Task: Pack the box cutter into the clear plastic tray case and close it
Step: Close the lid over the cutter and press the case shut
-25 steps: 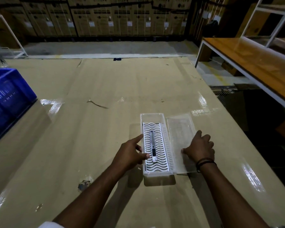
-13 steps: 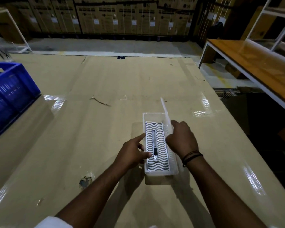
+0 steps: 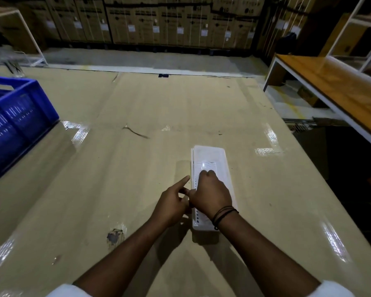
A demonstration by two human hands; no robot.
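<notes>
The clear plastic tray case (image 3: 210,156) lies lengthwise on the cardboard-covered table, its lid folded down over the base. My right hand (image 3: 210,194) lies on top of the lid, fingers curled, pressing on it. My left hand (image 3: 172,203) rests at the case's left edge with the index finger pointing out and the thumb against the side. The box cutter is hidden under the lid and my right hand.
A blue plastic crate (image 3: 13,116) stands at the table's left edge. A wooden-topped bench (image 3: 338,86) runs along the right, across a gap. Stacked cartons (image 3: 169,20) line the back wall. A torn spot (image 3: 115,236) marks the cardboard near my left forearm.
My right hand swung the lid from flat on the right, up and over, down onto the tray. The box cutter went out of sight. My left hand stayed at the left edge.
</notes>
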